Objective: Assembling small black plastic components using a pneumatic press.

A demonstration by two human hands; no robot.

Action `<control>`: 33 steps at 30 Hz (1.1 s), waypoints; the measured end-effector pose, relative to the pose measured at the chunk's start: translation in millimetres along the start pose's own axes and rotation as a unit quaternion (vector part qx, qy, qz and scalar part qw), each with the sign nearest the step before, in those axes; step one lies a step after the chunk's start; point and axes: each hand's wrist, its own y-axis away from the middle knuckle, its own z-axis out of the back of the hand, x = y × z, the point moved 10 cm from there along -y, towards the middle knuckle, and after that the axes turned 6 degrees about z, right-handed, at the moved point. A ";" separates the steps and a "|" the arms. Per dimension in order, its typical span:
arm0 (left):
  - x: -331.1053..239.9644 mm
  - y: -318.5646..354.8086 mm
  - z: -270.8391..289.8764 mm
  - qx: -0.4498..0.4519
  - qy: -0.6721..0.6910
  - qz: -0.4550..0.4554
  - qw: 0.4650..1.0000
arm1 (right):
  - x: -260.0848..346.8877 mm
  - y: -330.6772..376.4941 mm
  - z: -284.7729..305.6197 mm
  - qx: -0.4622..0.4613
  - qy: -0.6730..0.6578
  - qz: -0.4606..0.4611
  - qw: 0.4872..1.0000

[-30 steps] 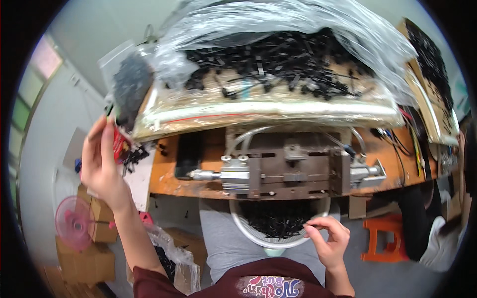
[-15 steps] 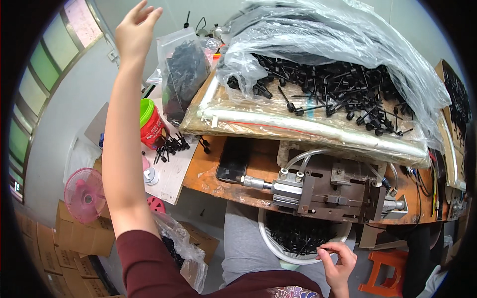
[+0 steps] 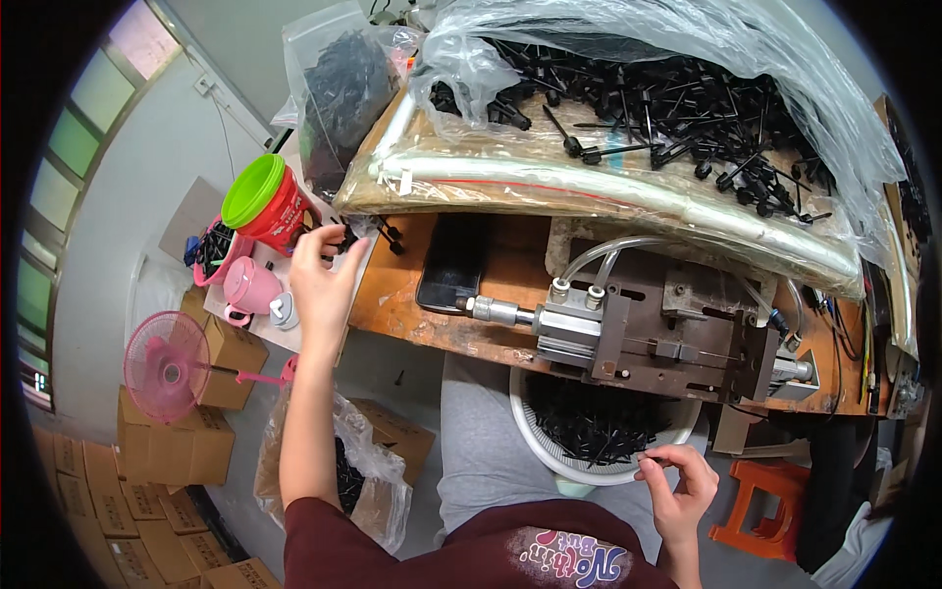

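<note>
My left hand (image 3: 321, 278) is stretched out to the left end of the wooden workbench (image 3: 412, 294), its fingers closing on small black plastic parts (image 3: 343, 239) beside a red tub with a green lid (image 3: 263, 203). My right hand (image 3: 679, 481) sits low near my lap, pinching a thin black part at the rim of a white basket (image 3: 549, 447) filled with black parts. A metal press with a pneumatic cylinder (image 3: 648, 329) stands on the bench between the hands.
A large clear plastic sheet covers a heap of black parts (image 3: 677, 98) at the back. A bag of black parts (image 3: 339, 88), a black phone (image 3: 449, 265), a pink cup (image 3: 250, 287), a pink fan (image 3: 165, 365), cardboard boxes (image 3: 167, 442) and an orange stool (image 3: 765, 510) surround me.
My left arm has come down from high at the back left to the bench's left end by the red tub. The right hand stays at the basket rim.
</note>
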 end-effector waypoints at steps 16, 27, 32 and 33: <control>75.0 29.2 -67.8 0.014 0.111 0.052 0.992 | 3.3 -4.0 6.1 -0.005 -0.004 0.018 1.000; -100.5 98.9 6.3 0.061 0.299 -0.026 0.952 | -15.3 -2.9 20.6 -0.071 -0.096 -0.041 0.992; -193.1 154.6 -14.8 0.273 0.406 -0.191 0.851 | -26.0 -10.3 8.8 -0.043 -0.333 -0.121 0.934; -216.2 164.7 -21.6 0.310 0.399 -0.244 0.828 | -26.5 -13.2 8.6 -0.039 -0.367 -0.137 0.919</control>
